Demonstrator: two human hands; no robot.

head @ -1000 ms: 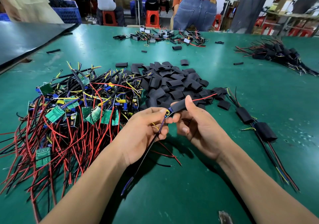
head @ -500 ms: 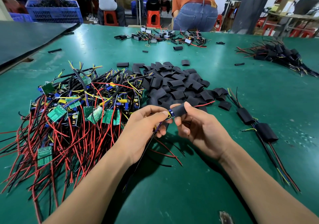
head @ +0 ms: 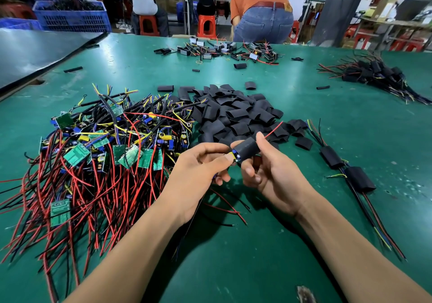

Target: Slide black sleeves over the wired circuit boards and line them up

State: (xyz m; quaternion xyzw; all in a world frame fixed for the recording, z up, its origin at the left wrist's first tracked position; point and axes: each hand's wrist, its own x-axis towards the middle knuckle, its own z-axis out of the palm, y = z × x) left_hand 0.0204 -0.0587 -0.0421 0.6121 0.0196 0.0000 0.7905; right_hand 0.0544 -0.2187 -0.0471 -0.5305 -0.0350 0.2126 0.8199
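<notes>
One half-sleeved board [head: 235, 156] gripped, left hand [head: 198, 170], right hand [head: 274, 174]

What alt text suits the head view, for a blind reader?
Over a green table, the right hand holds a black sleeve and the left hand pinches the wired circuit board partly inside it. A heap of bare boards lies left, loose sleeves behind, two sleeved boards right.

Blk sleeve [head: 246, 148], green boards [head: 77, 154] (red/blk wires [head: 82, 181]), green table [head: 350, 139].
</notes>
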